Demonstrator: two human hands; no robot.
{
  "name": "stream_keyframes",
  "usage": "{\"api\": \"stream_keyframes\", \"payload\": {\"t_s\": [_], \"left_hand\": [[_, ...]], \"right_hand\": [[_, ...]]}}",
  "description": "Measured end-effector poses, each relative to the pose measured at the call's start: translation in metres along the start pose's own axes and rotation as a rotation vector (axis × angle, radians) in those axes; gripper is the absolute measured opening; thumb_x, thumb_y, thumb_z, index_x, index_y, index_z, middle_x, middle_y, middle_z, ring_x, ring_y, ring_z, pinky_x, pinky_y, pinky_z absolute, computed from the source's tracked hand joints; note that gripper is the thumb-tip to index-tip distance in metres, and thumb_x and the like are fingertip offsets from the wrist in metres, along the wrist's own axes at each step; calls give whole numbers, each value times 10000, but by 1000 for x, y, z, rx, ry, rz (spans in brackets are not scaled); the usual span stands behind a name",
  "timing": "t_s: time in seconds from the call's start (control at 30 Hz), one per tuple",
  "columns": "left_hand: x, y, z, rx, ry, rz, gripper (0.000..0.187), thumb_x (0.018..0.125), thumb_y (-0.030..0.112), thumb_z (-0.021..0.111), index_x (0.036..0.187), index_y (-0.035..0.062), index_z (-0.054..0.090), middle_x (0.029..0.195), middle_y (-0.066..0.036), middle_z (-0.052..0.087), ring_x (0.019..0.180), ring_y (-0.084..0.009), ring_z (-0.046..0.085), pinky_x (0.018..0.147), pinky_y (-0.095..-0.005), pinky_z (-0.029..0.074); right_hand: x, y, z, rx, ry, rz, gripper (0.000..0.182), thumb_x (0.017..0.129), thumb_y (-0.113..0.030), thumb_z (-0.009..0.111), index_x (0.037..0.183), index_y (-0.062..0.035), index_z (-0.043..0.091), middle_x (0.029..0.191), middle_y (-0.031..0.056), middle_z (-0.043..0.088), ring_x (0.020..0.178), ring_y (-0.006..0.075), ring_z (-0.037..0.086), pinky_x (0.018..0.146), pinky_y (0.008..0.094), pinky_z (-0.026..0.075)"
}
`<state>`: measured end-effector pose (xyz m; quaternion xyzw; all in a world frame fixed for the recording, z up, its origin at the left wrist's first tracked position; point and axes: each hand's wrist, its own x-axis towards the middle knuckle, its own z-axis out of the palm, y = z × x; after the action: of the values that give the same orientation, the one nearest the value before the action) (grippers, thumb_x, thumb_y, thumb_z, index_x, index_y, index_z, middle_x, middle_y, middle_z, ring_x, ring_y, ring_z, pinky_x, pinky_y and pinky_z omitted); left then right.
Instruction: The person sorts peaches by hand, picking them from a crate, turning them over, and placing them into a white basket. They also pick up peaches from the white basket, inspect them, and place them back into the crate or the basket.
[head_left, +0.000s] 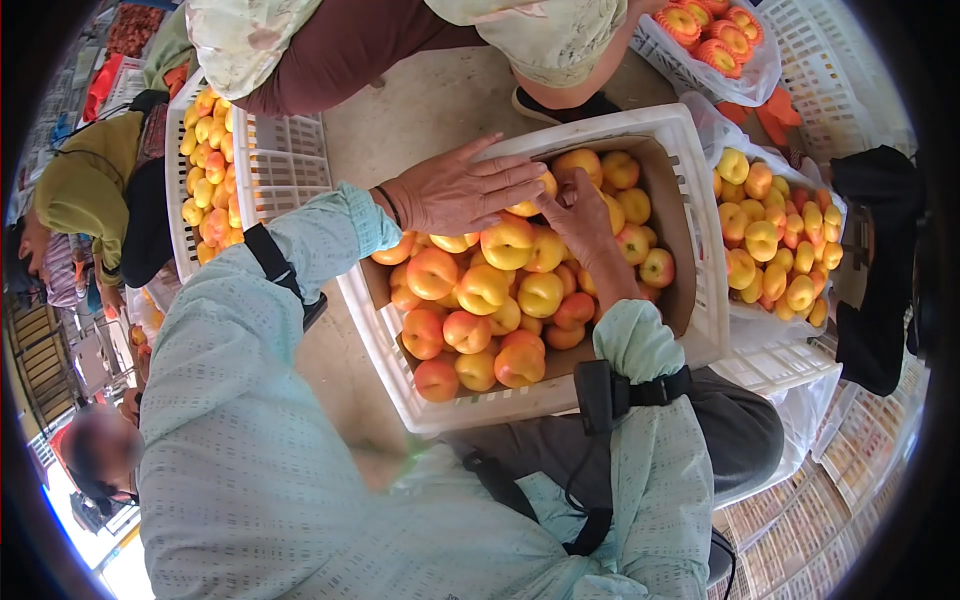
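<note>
I have my left hand (445,193) spread flat and my right hand (590,232) curled, whether clamped on anything I cannot tell, both at the fruit (507,243) in the crate (470,412) mid-frame, apparently adjusting the top layer, which calls for light fingers next

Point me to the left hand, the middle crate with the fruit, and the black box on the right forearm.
Left hand (445,195): head view, back of the hand.
Middle crate (480,412): head view, near rim.
Black box (596,396): head view, middle of its casing.
</note>
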<state>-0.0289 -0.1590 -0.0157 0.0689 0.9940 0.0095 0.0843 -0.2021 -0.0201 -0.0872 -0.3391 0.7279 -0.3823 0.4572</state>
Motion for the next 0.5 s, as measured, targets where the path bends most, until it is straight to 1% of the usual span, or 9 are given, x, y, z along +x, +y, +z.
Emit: {"api": "stream_keyframes", "payload": {"t_s": [0.07,0.17,0.2,0.27,0.33,0.37,0.43,0.47,0.5], "left_hand": [[1,0,2,-2,-2,-17,672,931,403,514,1491,133,259,1560,-45,240,1437,-160,228,1189,-476,118],[3,0,3,-45,-10,-40,688,913,363,534,1500,151,244,1555,-22,257,1438,-152,230,1189,-476,116],[4,1,1,-43,-10,-37,688,913,363,534,1500,151,244,1555,-22,257,1438,-152,230,1189,-476,116],[5,1,-2,131,-64,-32,657,892,273,533,1487,157,280,1550,-5,274,1432,-144,245,1189,-470,126],[4,0,3,93,-39,-32,648,880,237,527,1481,161,297,1545,-2,285,1429,-143,253,1186,-467,142],[3,-1,5,52,-17,-33,643,867,202,521,1475,165,314,1541,1,295,1425,-141,261,1184,-464,157],[3,0,2,94,-12,-22,609,870,195,514,1454,162,344,1534,-6,307,1421,-144,270,1180,-467,171],[2,1,2,137,-8,-14,576,873,187,506,1433,159,375,1527,-13,319,1417,-146,278,1176,-469,185],[1,1,2,136,-7,-15,576,873,187,506,1433,159,375,1527,-13,319,1417,-146,278,1176,-469,185]], "right_hand": [[-2,-1,0,50,-16,-48,463,826,-309,722,1130,-20,526,878,84,630,777,148,603,688,310,508],[2,4,6,147,-74,-134,421,847,-263,707,1161,-53,523,867,78,627,738,151,581,677,303,502],[2,4,8,144,-71,-96,397,858,-234,691,1175,-68,520,861,71,629,746,146,593,671,297,501],[-1,-1,8,139,-61,-57,377,868,-206,674,1188,-82,517,855,64,630,753,141,604,665,291,500],[-6,-12,3,314,-156,105,319,885,-186,638,1167,-69,547,858,77,654,781,149,636,679,296,510],[-3,-10,-1,314,-155,106,319,885,-186,638,1167,-69,547,858,77,654,781,149,636,679,296,510],[7,0,-22,227,-136,155,280,894,-216,597,1125,-58,594,907,122,685,824,227,672,724,338,521],[9,6,-35,224,-137,158,280,894,-216,597,1125,-58,594,907,122,685,824,227,672,724,338,521],[12,10,-51,-7,105,62,290,895,-246,580,1114,-58,611,935,140,690,849,270,671,754,365,518]]}}
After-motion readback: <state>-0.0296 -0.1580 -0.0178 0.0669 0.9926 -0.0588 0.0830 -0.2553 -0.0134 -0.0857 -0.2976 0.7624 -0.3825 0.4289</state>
